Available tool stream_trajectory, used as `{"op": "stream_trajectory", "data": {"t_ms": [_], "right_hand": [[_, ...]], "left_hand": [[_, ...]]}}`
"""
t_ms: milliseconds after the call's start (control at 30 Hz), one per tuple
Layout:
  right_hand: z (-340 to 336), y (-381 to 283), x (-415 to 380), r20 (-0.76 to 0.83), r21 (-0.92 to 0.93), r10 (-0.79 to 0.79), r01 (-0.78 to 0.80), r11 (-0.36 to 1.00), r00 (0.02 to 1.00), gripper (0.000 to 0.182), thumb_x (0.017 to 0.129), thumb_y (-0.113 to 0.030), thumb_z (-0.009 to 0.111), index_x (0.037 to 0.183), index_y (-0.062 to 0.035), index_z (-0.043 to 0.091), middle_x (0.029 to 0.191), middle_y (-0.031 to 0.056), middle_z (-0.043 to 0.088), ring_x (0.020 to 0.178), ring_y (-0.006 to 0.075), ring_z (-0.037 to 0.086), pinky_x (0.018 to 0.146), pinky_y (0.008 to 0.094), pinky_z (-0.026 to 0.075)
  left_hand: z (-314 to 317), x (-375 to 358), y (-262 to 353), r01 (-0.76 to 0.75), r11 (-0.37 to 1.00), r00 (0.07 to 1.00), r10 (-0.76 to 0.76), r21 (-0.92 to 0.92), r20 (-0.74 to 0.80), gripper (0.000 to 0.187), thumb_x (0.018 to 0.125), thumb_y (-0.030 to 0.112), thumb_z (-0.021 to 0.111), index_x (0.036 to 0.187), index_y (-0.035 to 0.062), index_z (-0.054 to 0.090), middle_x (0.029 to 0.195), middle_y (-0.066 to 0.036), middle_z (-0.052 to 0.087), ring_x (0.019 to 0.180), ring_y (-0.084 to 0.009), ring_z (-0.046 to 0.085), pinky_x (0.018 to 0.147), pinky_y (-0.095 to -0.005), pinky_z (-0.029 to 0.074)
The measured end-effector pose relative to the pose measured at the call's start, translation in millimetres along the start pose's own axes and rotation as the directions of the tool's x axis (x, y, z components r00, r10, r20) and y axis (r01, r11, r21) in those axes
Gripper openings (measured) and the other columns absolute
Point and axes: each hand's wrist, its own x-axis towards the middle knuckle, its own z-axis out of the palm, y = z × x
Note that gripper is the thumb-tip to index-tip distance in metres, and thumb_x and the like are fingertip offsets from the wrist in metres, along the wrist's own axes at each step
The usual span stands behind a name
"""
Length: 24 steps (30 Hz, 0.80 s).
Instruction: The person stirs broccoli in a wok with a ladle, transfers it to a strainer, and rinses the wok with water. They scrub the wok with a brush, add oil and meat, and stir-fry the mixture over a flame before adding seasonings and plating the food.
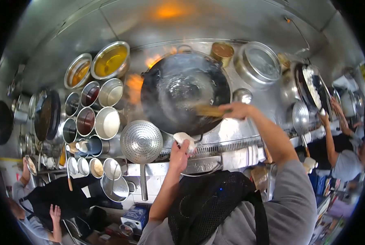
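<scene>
A large black wok [153,96] sits over the burner with swirling water in it, and orange flames show along its left side. My left hand [178,157] is closed around a folded white cloth [184,139] at the wok's near edge. The wok handle under the cloth, if there is one there, is hidden. My right hand [236,110] grips a bamboo wok brush [208,110]; its bristle end is blurred by motion and reaches over the right part of the wok.
A perforated strainer [141,141] lies left of my left hand. Farther left stand several metal sauce pots [107,122] and an oil bowl [110,61]. A ladle [242,96] and a large pot [261,63] are right of the wok. Co-workers stand at both sides.
</scene>
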Motion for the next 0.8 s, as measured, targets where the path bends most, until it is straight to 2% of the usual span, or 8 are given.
{"op": "stream_trajectory", "data": {"t_ms": [133,233,267,467,600,733,767,800], "right_hand": [[-36.8,1.7,-72.4,-0.33,0.199,0.277,-0.221,0.955,0.902,0.064,0.088,-0.04,0.068,0.146,-0.0223,0.046,0.094,0.0177,0.069,0.058,0.0217,0.063,0.056,0.0364,0.054],[38.0,9.6,-98.8,-0.587,0.503,0.325,0.019,0.864,0.742,0.069,0.087,-0.031,0.072,0.148,-0.0179,0.041,0.099,0.0206,0.069,0.07,0.0268,0.067,0.068,0.0384,0.054],[84.4,26.2,-100.7,-0.897,0.079,-0.026,0.218,0.973,0.441,0.072,0.086,-0.026,0.073,0.149,-0.0165,0.039,0.11,0.0235,0.066,0.092,0.0345,0.068,0.081,0.0411,0.053],[257.3,45.9,-211.8,-0.615,0.48,0.411,-0.094,0.872,0.673,0.074,0.082,-0.022,0.072,0.147,-0.0075,0.039,0.113,0.0325,0.061,0.101,0.0467,0.062,0.089,0.0464,0.05],[212.2,30.8,-230.0,-0.625,0.537,0.408,-0.013,0.844,0.665,0.073,0.083,-0.025,0.072,0.145,-0.0063,0.04,0.114,0.0308,0.062,0.104,0.046,0.061,0.091,0.046,0.049],[125.1,-8.4,-205.9,-0.592,0.655,0.302,0.227,0.721,0.747,0.069,0.085,-0.029,0.072,0.142,-0.0052,0.043,0.12,0.0262,0.063,0.112,0.0394,0.062,0.096,0.0417,0.047],[120.8,-6.9,-174.1,-0.762,0.495,0.14,0.429,0.756,0.632,0.067,0.087,-0.029,0.072,0.143,-0.0065,0.043,0.113,0.019,0.067,0.1,0.0295,0.067,0.084,0.0376,0.053],[94.7,-19.5,-157.2,-0.507,0.803,0.168,0.392,0.448,0.845,0.065,0.089,-0.03,0.072,0.143,-0.0069,0.043,0.1,0.0106,0.066,0.078,0.0196,0.066,0.064,0.0317,0.054]], "left_hand": [[-0.8,22.1,2.8,0.051,0.999,0.998,-0.052,0.008,0.048,0.033,0.099,0.022,0.058,0.123,0.0012,0.049,0.118,-0.013,0.06,0.103,-0.0257,0.063,0.078,-0.0461,0.059],[-8.1,48.0,-8.7,0.086,0.996,0.996,-0.086,0.002,0.021,0.031,0.092,0.015,0.061,0.118,-0.0006,0.052,0.11,-0.014,0.062,0.094,-0.0275,0.065,0.073,-0.0435,0.059],[-7.7,50.6,-12.3,0.051,0.998,0.999,-0.051,0.047,0.013,0.03,0.09,0.011,0.061,0.116,-0.0007,0.053,0.107,-0.014,0.062,0.092,-0.028,0.066,0.072,-0.0424,0.059],[10.5,29.7,-21.6,-0.097,0.983,0.994,0.104,0.153,-0.035,0.024,0.084,0.005,0.06,0.107,0.0004,0.055,0.099,-0.012,0.063,0.087,-0.0248,0.066,0.072,-0.0383,0.058],[14.0,11.9,-34.6,-0.144,0.931,0.981,0.18,0.336,-0.077,0.025,0.084,0.005,0.059,0.108,-0.0004,0.055,0.1,-0.011,0.063,0.086,-0.0219,0.065,0.071,-0.036,0.056],[64.4,-18.1,-47.0,-0.313,0.798,0.87,0.459,0.516,-0.181,0.026,0.082,0.002,0.059,0.107,-0.0014,0.054,0.094,-0.01,0.062,0.08,-0.0173,0.062,0.071,-0.0327,0.052],[70.8,-21.6,-46.1,-0.343,0.702,0.861,0.501,0.624,-0.091,0.031,0.081,0.003,0.058,0.111,-0.0029,0.052,0.097,-0.01,0.061,0.08,-0.0173,0.061,0.071,-0.0318,0.051],[68.8,-20.1,-49.7,-0.333,0.702,0.864,0.494,0.63,-0.094,0.031,0.081,0.003,0.058,0.111,-0.0029,0.052,0.097,-0.01,0.061,0.08,-0.0173,0.061,0.071,-0.0318,0.051]]}}
